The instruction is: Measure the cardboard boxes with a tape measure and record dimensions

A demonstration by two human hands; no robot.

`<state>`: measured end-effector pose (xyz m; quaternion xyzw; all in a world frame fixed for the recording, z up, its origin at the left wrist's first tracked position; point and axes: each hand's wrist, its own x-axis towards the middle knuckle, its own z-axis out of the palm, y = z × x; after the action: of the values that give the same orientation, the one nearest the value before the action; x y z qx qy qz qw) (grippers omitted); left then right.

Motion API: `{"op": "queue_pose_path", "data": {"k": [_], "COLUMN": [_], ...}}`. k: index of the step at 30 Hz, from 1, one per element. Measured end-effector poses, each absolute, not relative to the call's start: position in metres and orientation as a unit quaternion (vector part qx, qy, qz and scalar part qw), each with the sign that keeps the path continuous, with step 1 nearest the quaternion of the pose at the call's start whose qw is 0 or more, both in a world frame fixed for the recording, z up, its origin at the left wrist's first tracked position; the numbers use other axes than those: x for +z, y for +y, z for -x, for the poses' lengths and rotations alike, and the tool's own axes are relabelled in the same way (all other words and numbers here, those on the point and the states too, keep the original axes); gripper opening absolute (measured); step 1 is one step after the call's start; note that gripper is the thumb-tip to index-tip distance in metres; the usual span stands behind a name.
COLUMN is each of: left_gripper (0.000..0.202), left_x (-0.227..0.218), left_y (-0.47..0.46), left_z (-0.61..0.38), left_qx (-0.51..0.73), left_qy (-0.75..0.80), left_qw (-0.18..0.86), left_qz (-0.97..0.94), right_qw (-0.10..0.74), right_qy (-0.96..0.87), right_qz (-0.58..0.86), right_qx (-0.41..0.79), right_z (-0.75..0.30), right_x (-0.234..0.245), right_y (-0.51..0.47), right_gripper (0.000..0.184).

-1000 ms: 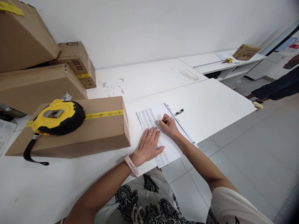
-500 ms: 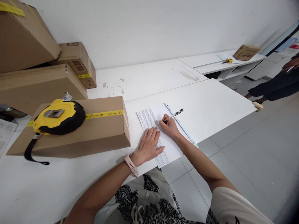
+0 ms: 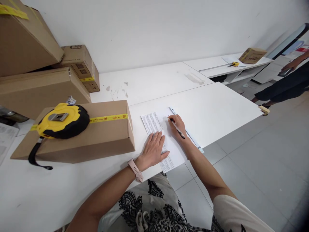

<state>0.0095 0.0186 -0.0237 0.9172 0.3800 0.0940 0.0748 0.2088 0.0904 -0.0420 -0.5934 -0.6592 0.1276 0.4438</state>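
A printed sheet of paper (image 3: 174,154) lies near the front edge of the white table, with columns of small print down its left side. My left hand (image 3: 154,149) rests flat on it, fingers stretched out. Higher on the sheet, my right hand (image 3: 177,127) is closed around a pen (image 3: 178,129), whose tip points up and left over the paper. A light blue strip (image 3: 199,147) shows along the sheet's right side, partly behind my right hand. To the left, a yellow and black tape measure (image 3: 64,120) sits on a taped cardboard box (image 3: 108,135).
More cardboard boxes (image 3: 31,87) are stacked at the back left against the wall. On a far shelf are a second tape measure (image 3: 235,64) and a small box (image 3: 252,55). At the far right stands another person, a dark object in the hand (image 3: 291,66).
My right hand has shifted slightly right and up, and the pen has swung so its rear end now points down and right. My left hand stays put. The other person's hand has moved left.
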Motion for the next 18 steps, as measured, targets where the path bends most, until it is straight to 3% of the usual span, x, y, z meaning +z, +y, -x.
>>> {"op": "queue_pose_path", "data": {"k": [5, 8, 13, 15, 18], "left_gripper": [0.062, 0.045, 0.041, 0.042, 0.061], "left_x": [-0.021, 0.005, 0.091, 0.121, 0.143], "left_y": [0.014, -0.002, -0.028, -0.027, -0.015], "left_z": [-0.011, -0.003, 0.061, 0.101, 0.154], "left_qx": [0.149, 0.280, 0.512, 0.545, 0.530], "left_qy": [0.386, 0.374, 0.409, 0.474, 0.583], "left_qw": [0.084, 0.043, -0.115, -0.188, -0.161], "left_qz": [-0.907, -0.883, -0.746, -0.665, -0.594], "right_qw": [0.369, 0.370, 0.397, 0.409, 0.428], "right_qy": [-0.683, -0.685, -0.657, -0.644, -0.621], "right_qz": [0.627, 0.626, 0.638, 0.644, 0.654], "right_qx": [0.065, 0.052, 0.058, 0.056, 0.051], "right_z": [-0.216, -0.217, -0.220, -0.220, -0.217], "right_x": [-0.053, -0.058, -0.062, -0.061, -0.058], "right_y": [0.094, 0.097, 0.101, 0.102, 0.101], "right_gripper": [0.045, 0.054, 0.052, 0.048, 0.045]}}
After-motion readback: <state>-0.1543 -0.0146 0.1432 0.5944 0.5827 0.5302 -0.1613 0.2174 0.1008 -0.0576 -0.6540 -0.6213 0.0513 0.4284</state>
